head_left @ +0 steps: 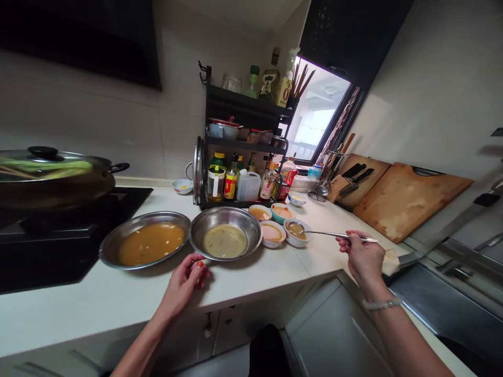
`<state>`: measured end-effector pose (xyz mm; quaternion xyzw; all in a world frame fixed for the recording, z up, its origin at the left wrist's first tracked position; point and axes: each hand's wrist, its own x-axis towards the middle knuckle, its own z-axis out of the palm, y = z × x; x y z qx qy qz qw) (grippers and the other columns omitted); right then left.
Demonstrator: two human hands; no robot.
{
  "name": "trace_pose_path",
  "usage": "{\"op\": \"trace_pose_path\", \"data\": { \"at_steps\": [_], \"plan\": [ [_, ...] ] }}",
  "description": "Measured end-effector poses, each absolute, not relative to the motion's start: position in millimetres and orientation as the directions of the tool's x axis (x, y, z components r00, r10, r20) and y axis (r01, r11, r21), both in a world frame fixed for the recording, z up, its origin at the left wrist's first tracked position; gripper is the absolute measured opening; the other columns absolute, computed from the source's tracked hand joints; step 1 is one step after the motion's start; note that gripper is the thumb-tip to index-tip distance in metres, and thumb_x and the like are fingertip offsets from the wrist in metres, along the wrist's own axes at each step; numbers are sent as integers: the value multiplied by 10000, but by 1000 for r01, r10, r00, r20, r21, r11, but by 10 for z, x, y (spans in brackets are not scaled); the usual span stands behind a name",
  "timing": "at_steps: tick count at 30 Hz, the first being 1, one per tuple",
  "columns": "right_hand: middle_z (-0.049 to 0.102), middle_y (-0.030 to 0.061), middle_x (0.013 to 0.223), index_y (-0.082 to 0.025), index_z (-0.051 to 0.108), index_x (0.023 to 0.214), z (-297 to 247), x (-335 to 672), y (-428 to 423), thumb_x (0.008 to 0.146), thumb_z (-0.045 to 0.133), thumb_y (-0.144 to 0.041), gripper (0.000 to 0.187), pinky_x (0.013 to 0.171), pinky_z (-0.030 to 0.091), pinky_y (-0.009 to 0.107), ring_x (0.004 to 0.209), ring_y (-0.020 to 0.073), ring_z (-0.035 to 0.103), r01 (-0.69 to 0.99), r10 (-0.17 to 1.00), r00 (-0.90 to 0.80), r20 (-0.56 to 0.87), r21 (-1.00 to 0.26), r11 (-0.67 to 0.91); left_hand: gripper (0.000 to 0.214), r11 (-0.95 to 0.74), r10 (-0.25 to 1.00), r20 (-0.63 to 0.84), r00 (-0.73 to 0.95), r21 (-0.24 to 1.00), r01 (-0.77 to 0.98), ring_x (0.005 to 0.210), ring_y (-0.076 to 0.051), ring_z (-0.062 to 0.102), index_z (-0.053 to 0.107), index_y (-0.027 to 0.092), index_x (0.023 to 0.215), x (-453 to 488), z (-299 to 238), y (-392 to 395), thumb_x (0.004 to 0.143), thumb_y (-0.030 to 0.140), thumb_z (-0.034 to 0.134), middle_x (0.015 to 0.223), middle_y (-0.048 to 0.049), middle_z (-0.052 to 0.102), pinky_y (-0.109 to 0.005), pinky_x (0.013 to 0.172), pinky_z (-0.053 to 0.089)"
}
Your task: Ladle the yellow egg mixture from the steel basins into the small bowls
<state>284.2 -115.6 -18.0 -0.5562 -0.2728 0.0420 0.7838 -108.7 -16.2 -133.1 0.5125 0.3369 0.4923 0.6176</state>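
My right hand (pixel 363 256) grips the long handle of a metal ladle (pixel 324 233). The ladle's head sits in a small white bowl (pixel 306 242) of brownish liquid. At the front left rim of a steel bowl (pixel 251 242) with pale, cloudy liquid, my left hand (pixel 186 280) has its fingers curled, thumb and forefinger at the edge. To the left stands a second steel bowl (pixel 108 255) with orange-brown liquid and light bits in it. Three more small bowls of orange-tan liquid cluster by the ladle: a white bowl (pixel 274 244), another white bowl (pixel 260 219) and a teal-sided bowl (pixel 282 220).
A lidded pan (pixel 58 178) stands on the black stove (pixel 113 214) at left. Behind the bowls, a black rack (pixel 245 141) holds bottles and jars. Cutting boards (pixel 412 196) and knives (pixel 356 173) lean at right, near the sink (pixel 444 298). Small dishes (pixel 182 190) stand farther back.
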Motion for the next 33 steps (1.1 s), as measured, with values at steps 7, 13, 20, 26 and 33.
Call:
{"op": "trace_pose_path", "data": {
  "at_steps": [7,13,20,26,33],
  "plan": [
    [598,-9,518,-148,589,766,-38,2461,-1015,618,718,-296,246,326,390,171,415,115,568,179,499,772,395,-888,424,480,-7,955,76,285,972,-234,546,-118,519,520,188,1005,-1085,-1332,-166,761,587,625,650,23,597,-228,512,401],
    [595,-23,501,-167,575,812,-94,1981,-837,687,710,-390,289,340,423,201,400,125,560,172,617,673,407,-898,405,471,-23,955,91,283,972,-235,552,-123,530,518,191,1010,-1079,-1351,-166,768,583,615,644,29,589,-230,518,406],
    [636,-5,655,-206,634,938,-344,1625,-970,878,569,-345,165,451,522,271,459,119,577,507,676,289,678,-708,493,459,-41,950,103,295,977,-209,532,-120,510,523,185,1018,-1094,-1334,-170,791,578,589,656,18,600,-240,531,407],
    [667,41,802,-226,661,964,-351,1909,-1169,868,581,-305,147,505,551,301,592,155,627,689,580,206,788,-538,486,463,-19,952,89,292,971,-237,546,-123,518,516,188,1009,-1085,-1353,-161,777,578,608,634,30,571,-235,526,405],
    [607,-21,571,-186,610,922,-321,2434,-1243,870,523,-448,282,421,503,254,427,128,579,801,514,446,733,-583,135,466,-16,952,88,292,971,-239,532,-111,497,526,191,996,-1096,-1324,-173,756,577,631,632,28,587,-226,509,403]
  ]
}}
